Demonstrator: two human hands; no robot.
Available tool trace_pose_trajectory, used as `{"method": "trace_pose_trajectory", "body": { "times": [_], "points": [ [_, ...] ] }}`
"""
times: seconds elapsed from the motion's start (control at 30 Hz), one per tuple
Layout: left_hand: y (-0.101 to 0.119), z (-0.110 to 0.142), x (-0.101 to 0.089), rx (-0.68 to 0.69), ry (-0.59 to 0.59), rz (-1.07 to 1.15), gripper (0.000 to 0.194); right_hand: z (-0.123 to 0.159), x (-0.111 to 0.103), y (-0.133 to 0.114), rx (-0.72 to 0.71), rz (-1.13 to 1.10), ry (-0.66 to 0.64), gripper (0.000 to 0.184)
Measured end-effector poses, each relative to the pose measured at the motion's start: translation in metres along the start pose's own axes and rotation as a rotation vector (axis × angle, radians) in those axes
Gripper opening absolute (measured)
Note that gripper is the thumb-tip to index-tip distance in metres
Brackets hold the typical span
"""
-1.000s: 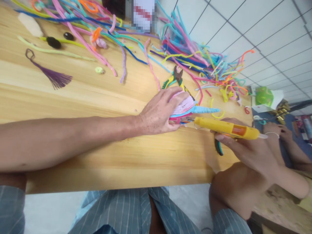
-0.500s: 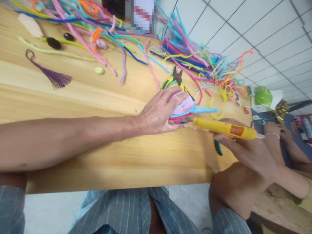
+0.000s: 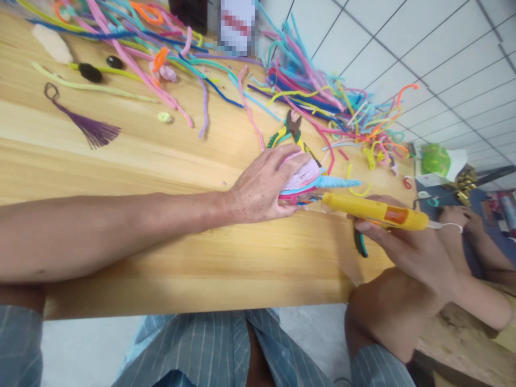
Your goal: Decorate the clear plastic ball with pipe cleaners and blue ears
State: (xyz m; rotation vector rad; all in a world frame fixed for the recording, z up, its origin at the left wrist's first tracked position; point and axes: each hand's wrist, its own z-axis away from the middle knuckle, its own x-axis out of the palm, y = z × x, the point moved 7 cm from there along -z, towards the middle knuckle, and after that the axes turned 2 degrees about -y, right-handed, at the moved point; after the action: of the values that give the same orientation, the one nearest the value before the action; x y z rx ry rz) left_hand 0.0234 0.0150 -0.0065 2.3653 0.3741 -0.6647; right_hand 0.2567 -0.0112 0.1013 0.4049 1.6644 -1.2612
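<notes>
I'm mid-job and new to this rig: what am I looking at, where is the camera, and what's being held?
There is no machine here: these are a person's own bare hands, seen by one camera worn on the head, looking forward and down. The left hand holds a pink-and-blue craft piece on the wooden table. The right hand grips a yellow glue gun, its nozzle at the piece's near edge; whether they touch is unclear. Beyond the left hand lie green-and-yellow pliers and many colored fuzzy sticks. A purple tassel lies toward the left. The hands at far right belong to someone else.
</notes>
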Motion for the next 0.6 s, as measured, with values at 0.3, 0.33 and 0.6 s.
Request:
{"method": "trace_pose_trajectory", "body": {
  "times": [0.3, 0.33, 0.6],
  "points": [
    [-0.0002, -0.0003, -0.0007, -0.012, -0.012, 0.013, 0.091, -0.0016, 0.0035, 0.0003, 0.018, 0.013, -0.011, 0.025],
    [-0.0004, -0.0002, -0.0006, -0.016, -0.012, 0.014, 0.091, -0.0011, 0.0029, 0.0021, 0.032, 0.015, -0.004, 0.028],
    [-0.0006, -0.0002, -0.0014, 0.002, -0.01, 0.021, 0.093, -0.0002, 0.0042, 0.0058, 0.07, -0.005, -0.01, 0.032]
  ]
}}
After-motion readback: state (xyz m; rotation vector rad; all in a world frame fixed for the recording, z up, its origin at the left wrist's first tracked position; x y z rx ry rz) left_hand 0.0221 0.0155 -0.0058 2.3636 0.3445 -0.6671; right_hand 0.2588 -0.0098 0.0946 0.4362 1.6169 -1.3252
